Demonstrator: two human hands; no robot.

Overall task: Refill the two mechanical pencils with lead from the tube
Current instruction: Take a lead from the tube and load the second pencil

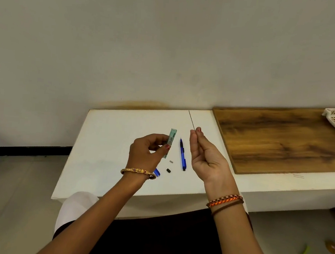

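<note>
Item: translucent green rectangular lead tube (pixel 171 142), labelled, held upright above the white desk (pixel 108 142) by the left hand (pixel 146 151), fingers curled round it. Right hand (pixel 204 156) pinched a thin dark lead (pixel 191 119) between fingertips. Blue mechanical pencil (pixel 182 155) lay on the desk between the hands.

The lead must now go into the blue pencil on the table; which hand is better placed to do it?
Probably the right hand: it pinches the lead, near the blue pencil. The left hand holds the tube.
</note>
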